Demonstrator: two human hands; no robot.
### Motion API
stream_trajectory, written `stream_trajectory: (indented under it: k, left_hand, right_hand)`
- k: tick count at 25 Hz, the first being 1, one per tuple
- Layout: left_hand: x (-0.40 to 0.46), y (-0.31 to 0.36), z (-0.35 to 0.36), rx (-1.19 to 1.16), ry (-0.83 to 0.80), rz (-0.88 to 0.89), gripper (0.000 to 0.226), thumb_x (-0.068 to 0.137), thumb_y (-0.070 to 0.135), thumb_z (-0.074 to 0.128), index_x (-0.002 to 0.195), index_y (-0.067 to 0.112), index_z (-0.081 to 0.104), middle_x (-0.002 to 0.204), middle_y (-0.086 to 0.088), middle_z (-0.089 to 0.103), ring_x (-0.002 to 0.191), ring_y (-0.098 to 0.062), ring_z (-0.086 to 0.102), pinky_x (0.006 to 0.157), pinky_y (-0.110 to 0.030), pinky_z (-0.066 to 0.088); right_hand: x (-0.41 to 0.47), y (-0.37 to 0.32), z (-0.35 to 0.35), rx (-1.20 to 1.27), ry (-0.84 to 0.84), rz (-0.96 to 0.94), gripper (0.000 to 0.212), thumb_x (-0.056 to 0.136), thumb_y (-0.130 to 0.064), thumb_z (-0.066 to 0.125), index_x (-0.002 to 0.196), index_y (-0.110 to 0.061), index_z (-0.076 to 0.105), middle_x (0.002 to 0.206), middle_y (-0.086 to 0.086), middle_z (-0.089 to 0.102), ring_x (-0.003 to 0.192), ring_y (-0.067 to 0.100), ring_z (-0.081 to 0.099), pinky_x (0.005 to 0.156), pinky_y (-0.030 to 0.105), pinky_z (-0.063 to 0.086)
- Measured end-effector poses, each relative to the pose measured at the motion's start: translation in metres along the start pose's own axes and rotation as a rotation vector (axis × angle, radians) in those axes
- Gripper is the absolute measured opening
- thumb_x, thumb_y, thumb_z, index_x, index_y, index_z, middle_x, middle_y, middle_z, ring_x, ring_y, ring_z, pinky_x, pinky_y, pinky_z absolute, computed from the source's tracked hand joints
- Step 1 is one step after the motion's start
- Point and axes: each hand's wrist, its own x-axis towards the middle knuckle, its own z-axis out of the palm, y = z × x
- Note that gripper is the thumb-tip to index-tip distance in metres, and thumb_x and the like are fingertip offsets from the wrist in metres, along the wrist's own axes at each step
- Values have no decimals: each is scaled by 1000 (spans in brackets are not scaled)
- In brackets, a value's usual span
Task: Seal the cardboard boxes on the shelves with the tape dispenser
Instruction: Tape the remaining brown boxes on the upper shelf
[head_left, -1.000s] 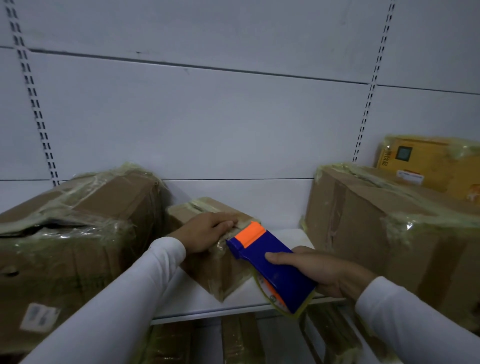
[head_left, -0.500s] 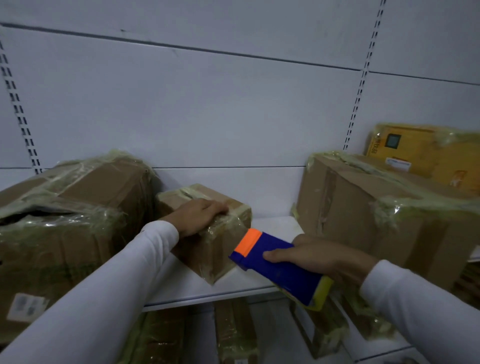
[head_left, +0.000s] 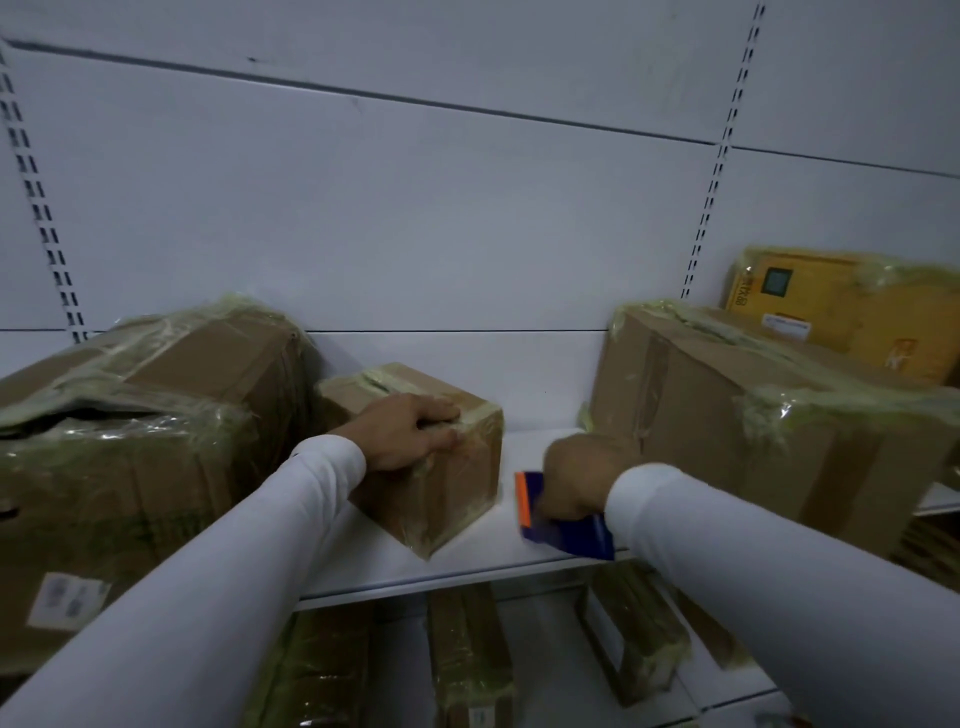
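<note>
Right hand (head_left: 584, 475) with tape dispenser (head_left: 563, 527) dropped onto shelf (head_left: 467, 564), grip clenched round it; left hand (head_left: 410, 434) grasps small box (head_left: 447, 483) beside.

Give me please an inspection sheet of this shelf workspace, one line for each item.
Surface: white shelf, bare strip at its front edge.
Job's things: small cardboard box, taped; blue and orange tape dispenser on the shelf beside it.
Clutter: large box left, large box right, yellow box behind; all tape-wrapped.
Hands: left hand grips the small box top; right hand holds the dispenser.
Cables: nothing seen.
Surroundings: white back panel; more boxes on the lower shelf.
</note>
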Motion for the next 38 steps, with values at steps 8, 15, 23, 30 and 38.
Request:
stream_trajectory:
  k: [8, 15, 23, 30, 38]
  left_hand:
    - [1, 2, -6, -14, -74, 105, 48, 89, 42, 59, 135, 34, 50, 148, 10, 39, 138, -14, 31, 118, -37, 17]
    - [-7, 29, 22, 263, 220, 179, 58, 72, 67, 61, 121, 37, 51, 123, 15, 56, 110, -13, 53, 82, -23, 37]
    - [-11, 36, 19, 219, 128, 87, 80, 76, 48, 72, 144, 25, 36, 153, 5, 31, 137, -17, 33, 108, -26, 28]
    - [-59, 38, -10, -213, 253, 158, 38, 91, 31, 59, 128, 22, 55, 126, 7, 59, 117, -6, 53, 102, -27, 42]
    - [-83, 43, -16, -505, 68, 240, 28, 98, 11, 45, 124, 13, 58, 111, 2, 67, 106, -13, 61, 93, -35, 49]
  right_hand:
    - [-23, 44, 5, 401, 74, -10, 44, 84, -60, 64, 76, -18, 57, 66, -1, 62, 55, 12, 58, 51, 22, 41]
    - [-54, 68, -22, 610, 19, -116, 46, 84, -58, 64, 76, -13, 62, 54, -2, 60, 44, 4, 56, 49, 18, 39]
    - [-50, 64, -17, 698, -29, -249, 37, 86, -54, 66, 86, -17, 65, 68, -3, 71, 57, 5, 66, 55, 16, 45]
    - [-49, 57, -17, 684, 32, -470, 30, 84, -47, 72, 99, -22, 65, 88, -3, 76, 74, 9, 73, 62, 20, 57]
    - [-38, 41, -12, 736, 20, -577, 33, 78, -49, 76, 99, -27, 63, 92, -13, 75, 82, 8, 73, 68, 21, 60]
